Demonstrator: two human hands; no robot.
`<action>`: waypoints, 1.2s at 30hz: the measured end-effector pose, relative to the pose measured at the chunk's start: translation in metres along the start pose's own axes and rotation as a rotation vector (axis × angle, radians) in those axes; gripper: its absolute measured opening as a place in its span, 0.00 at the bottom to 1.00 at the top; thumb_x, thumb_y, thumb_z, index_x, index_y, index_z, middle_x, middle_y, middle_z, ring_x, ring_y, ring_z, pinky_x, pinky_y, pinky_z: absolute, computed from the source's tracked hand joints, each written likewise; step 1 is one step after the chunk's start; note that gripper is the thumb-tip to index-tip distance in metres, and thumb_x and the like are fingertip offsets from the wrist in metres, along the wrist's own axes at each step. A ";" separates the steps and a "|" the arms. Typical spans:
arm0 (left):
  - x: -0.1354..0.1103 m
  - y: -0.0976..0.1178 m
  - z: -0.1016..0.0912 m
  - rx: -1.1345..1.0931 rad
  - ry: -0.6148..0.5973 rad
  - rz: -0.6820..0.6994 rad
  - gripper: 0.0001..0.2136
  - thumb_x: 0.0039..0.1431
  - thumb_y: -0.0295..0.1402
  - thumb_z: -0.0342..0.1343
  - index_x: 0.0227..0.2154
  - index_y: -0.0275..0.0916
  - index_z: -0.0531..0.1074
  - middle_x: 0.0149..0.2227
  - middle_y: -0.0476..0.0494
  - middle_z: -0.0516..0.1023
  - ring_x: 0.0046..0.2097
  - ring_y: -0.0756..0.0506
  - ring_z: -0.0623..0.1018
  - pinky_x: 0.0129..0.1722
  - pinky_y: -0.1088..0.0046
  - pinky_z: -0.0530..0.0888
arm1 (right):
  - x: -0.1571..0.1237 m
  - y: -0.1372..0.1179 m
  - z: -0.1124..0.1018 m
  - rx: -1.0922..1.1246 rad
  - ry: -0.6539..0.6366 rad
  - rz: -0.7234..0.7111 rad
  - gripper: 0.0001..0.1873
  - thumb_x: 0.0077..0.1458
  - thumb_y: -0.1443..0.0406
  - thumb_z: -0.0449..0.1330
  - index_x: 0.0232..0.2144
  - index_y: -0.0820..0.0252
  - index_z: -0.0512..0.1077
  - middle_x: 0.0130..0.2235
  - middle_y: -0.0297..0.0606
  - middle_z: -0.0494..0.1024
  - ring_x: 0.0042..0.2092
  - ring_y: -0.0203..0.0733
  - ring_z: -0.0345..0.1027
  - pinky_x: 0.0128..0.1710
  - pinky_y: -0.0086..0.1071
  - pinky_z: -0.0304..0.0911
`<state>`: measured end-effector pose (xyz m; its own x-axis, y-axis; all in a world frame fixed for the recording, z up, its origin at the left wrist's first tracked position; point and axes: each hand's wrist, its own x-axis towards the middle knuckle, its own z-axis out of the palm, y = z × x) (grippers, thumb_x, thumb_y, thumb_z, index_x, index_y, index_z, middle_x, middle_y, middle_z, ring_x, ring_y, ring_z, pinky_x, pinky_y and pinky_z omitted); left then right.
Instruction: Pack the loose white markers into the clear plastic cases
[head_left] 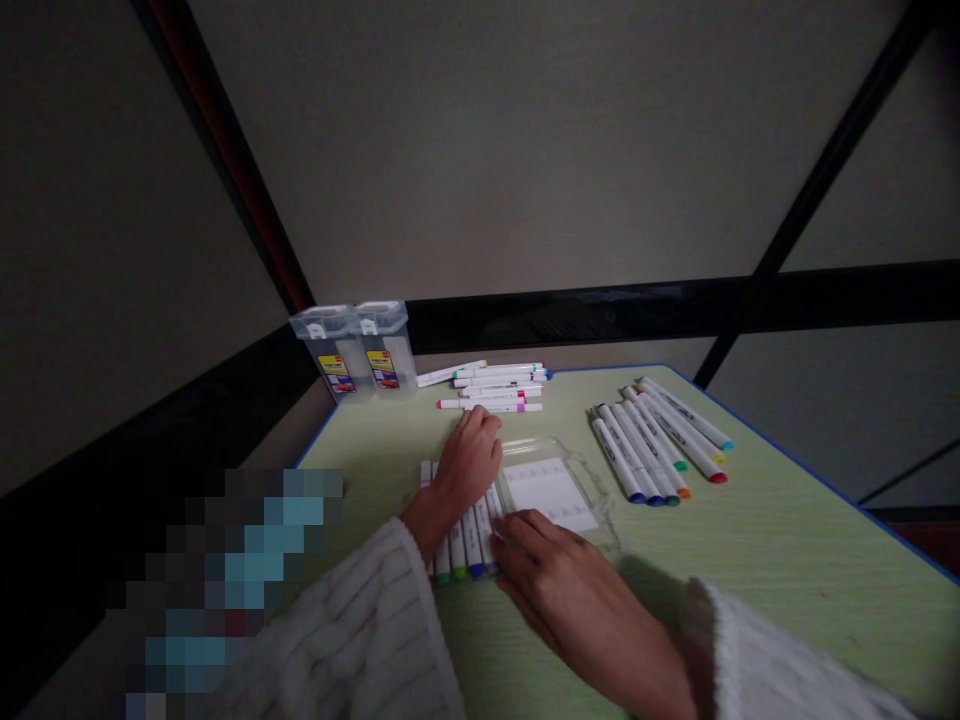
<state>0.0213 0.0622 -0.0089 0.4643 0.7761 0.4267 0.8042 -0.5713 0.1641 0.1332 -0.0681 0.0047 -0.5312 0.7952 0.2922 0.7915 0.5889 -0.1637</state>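
A clear plastic tray lies on the table between my hands. White markers with coloured ends stand side by side in its left part; a white insert shows in the right part. My left hand reaches across the far ends of the row, fingers bent and closed; what lies under them is hidden. At the near end of the rightmost marker, my right hand has its fingers closed on it. Part of that marker is covered by my fingers.
Several loose markers lie crosswise at the table's back. Another group of markers is spread at the right. Two clear lidded boxes with labels stand at the back left corner. A wall rises behind the pale green table.
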 end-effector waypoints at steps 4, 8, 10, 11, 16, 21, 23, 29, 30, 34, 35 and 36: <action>0.001 0.000 0.000 -0.018 -0.016 -0.022 0.09 0.52 0.23 0.46 0.37 0.36 0.64 0.40 0.43 0.66 0.45 0.45 0.65 0.48 0.67 0.64 | 0.000 0.000 0.000 0.001 0.015 -0.011 0.07 0.49 0.72 0.58 0.34 0.63 0.70 0.37 0.40 0.72 0.40 0.44 0.65 0.37 0.36 0.66; 0.002 -0.001 -0.003 0.055 -0.032 -0.105 0.10 0.53 0.26 0.47 0.39 0.35 0.64 0.42 0.41 0.65 0.46 0.44 0.64 0.48 0.65 0.63 | -0.001 0.000 -0.002 0.005 0.002 -0.016 0.07 0.50 0.72 0.57 0.35 0.63 0.69 0.38 0.40 0.72 0.40 0.44 0.65 0.37 0.37 0.65; 0.001 -0.002 -0.003 0.102 -0.038 -0.160 0.11 0.54 0.28 0.47 0.41 0.35 0.63 0.45 0.39 0.65 0.48 0.43 0.64 0.49 0.64 0.63 | -0.001 0.000 -0.002 0.002 0.005 -0.023 0.07 0.51 0.72 0.56 0.35 0.63 0.69 0.38 0.40 0.71 0.41 0.43 0.65 0.38 0.36 0.65; 0.001 -0.003 -0.003 0.123 -0.041 -0.179 0.12 0.55 0.30 0.47 0.42 0.35 0.63 0.47 0.38 0.65 0.50 0.42 0.63 0.49 0.63 0.62 | -0.001 0.001 -0.001 0.001 0.009 -0.025 0.07 0.51 0.72 0.56 0.35 0.63 0.69 0.38 0.40 0.71 0.41 0.43 0.64 0.38 0.36 0.65; -0.001 -0.009 0.004 0.187 -0.103 -0.177 0.19 0.59 0.37 0.42 0.51 0.34 0.58 0.58 0.37 0.57 0.59 0.39 0.54 0.56 0.56 0.52 | -0.001 0.001 0.000 0.001 0.015 -0.035 0.07 0.52 0.73 0.54 0.35 0.62 0.69 0.39 0.40 0.71 0.41 0.42 0.64 0.38 0.35 0.64; 0.000 -0.015 0.007 0.188 -0.184 -0.147 0.24 0.60 0.43 0.36 0.55 0.34 0.54 0.61 0.40 0.52 0.62 0.39 0.49 0.57 0.52 0.47 | 0.000 0.001 0.000 0.009 -0.004 -0.035 0.09 0.52 0.73 0.54 0.37 0.63 0.69 0.40 0.42 0.71 0.42 0.43 0.64 0.39 0.36 0.64; 0.001 -0.017 0.007 0.199 -0.174 -0.104 0.25 0.60 0.44 0.36 0.56 0.34 0.53 0.61 0.40 0.52 0.62 0.40 0.46 0.58 0.52 0.45 | 0.000 0.002 0.002 0.007 -0.001 -0.042 0.08 0.52 0.73 0.53 0.36 0.63 0.68 0.41 0.41 0.71 0.42 0.43 0.63 0.39 0.36 0.64; 0.001 -0.021 0.007 0.217 -0.171 -0.037 0.26 0.60 0.45 0.34 0.56 0.33 0.53 0.60 0.39 0.54 0.62 0.41 0.45 0.59 0.54 0.43 | 0.001 0.002 0.004 0.004 0.004 -0.053 0.08 0.52 0.73 0.53 0.35 0.62 0.68 0.41 0.41 0.70 0.43 0.43 0.62 0.40 0.35 0.63; 0.001 -0.021 0.007 0.218 -0.177 -0.038 0.26 0.60 0.45 0.34 0.55 0.33 0.54 0.60 0.39 0.54 0.62 0.41 0.46 0.59 0.54 0.43 | 0.001 0.001 0.004 0.003 0.005 -0.049 0.08 0.52 0.73 0.54 0.36 0.62 0.68 0.41 0.41 0.70 0.43 0.43 0.62 0.40 0.35 0.63; 0.002 -0.022 0.008 0.216 -0.195 -0.043 0.25 0.60 0.45 0.35 0.54 0.33 0.56 0.59 0.38 0.56 0.62 0.40 0.48 0.58 0.55 0.44 | 0.001 0.001 0.003 0.001 0.002 -0.041 0.07 0.53 0.72 0.53 0.35 0.62 0.68 0.40 0.40 0.70 0.42 0.43 0.63 0.39 0.35 0.64; 0.002 -0.022 0.008 0.214 -0.198 -0.046 0.25 0.60 0.45 0.36 0.54 0.34 0.57 0.59 0.38 0.56 0.62 0.40 0.48 0.58 0.55 0.45 | 0.001 0.001 0.003 0.002 0.005 -0.041 0.07 0.53 0.73 0.53 0.35 0.62 0.68 0.40 0.40 0.70 0.42 0.42 0.63 0.39 0.35 0.64; 0.002 -0.023 0.008 0.211 -0.199 -0.047 0.24 0.60 0.44 0.36 0.54 0.34 0.57 0.59 0.38 0.57 0.61 0.40 0.49 0.58 0.55 0.45 | 0.001 0.001 0.003 0.004 0.007 -0.042 0.07 0.52 0.73 0.53 0.35 0.62 0.68 0.40 0.40 0.71 0.42 0.42 0.63 0.39 0.35 0.64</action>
<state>0.0070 0.0787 -0.0193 0.4713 0.8496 0.2366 0.8764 -0.4812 -0.0182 0.1322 -0.0662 0.0023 -0.5617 0.7690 0.3050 0.7675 0.6221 -0.1550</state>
